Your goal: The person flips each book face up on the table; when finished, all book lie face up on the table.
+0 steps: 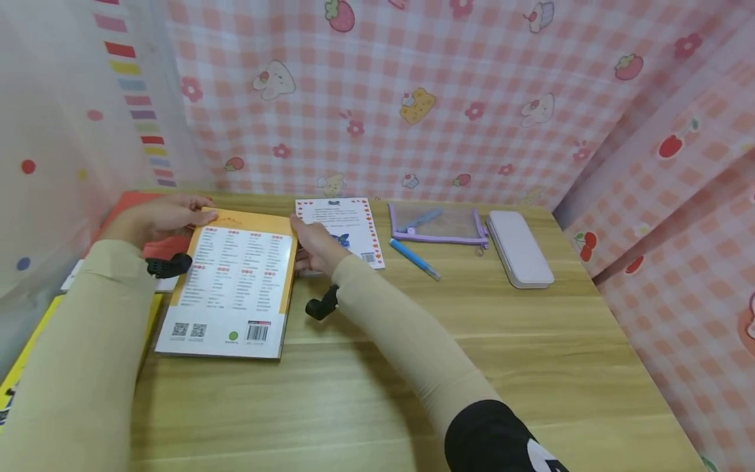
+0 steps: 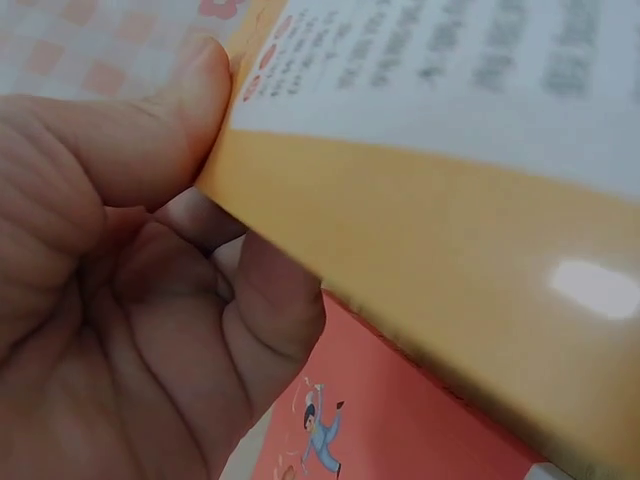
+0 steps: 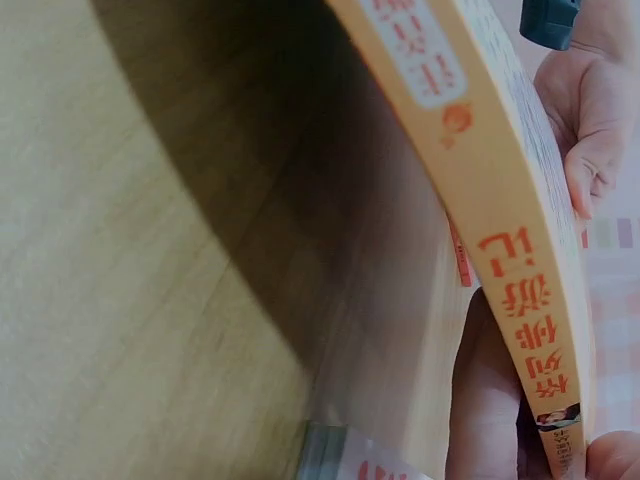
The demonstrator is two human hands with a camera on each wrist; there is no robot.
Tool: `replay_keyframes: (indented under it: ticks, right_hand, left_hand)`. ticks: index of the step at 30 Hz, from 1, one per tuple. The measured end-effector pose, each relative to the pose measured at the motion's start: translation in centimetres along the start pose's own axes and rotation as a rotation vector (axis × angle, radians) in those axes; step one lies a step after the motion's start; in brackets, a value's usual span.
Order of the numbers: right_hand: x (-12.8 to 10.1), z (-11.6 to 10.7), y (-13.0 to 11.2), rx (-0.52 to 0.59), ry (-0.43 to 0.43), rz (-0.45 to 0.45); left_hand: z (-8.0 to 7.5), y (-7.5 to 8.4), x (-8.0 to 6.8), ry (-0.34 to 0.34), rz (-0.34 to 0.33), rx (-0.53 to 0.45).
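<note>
Left grip and right grip pinch the orange-and-white book by its upper sides toward the left edge of the table; even pressure should limit twist.

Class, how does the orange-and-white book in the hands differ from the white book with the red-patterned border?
The left hand and right hand grip the orange-and-white book, but the red-bordered white book lies on the wooden table. The orange-and-white book shows text columns; the white book shows one text block and a blue picture. Both have a barcode.
</note>
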State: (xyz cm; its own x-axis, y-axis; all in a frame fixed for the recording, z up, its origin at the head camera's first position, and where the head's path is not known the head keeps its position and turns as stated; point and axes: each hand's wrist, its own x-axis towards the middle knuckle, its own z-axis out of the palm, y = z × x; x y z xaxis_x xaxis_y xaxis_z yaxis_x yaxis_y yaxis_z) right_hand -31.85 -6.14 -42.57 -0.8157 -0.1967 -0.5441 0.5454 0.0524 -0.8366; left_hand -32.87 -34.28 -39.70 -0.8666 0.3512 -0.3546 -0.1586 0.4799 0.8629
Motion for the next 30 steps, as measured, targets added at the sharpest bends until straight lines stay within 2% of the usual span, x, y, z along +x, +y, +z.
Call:
replay_keyframes:
  ticks: [4, 13, 22, 30]
  right_hand:
    - [0.0, -0.1, 0.0, 0.005, -0.018, 0.007]
    - [0.2, -0.4, -0.2, 0.114, -0.110, 0.001]
    - [0.6, -0.7, -0.7, 0.080, -0.169, -0.062]
    - [0.5, -0.9, -1.2, 0.063, -0.180, -0.100]
  left_hand:
    - [0.0, 0.0, -0.2, -0.007, 0.006, 0.009]
    - [-0.1, -0.5, -0.5, 0.015, 0.010, -0.085]
    - [-0.4, -0.9, -0.9, 0.036, 0.028, -0.156]
    - [-0.3, -1.0, -1.4, 0.062, 0.031, -0.193]
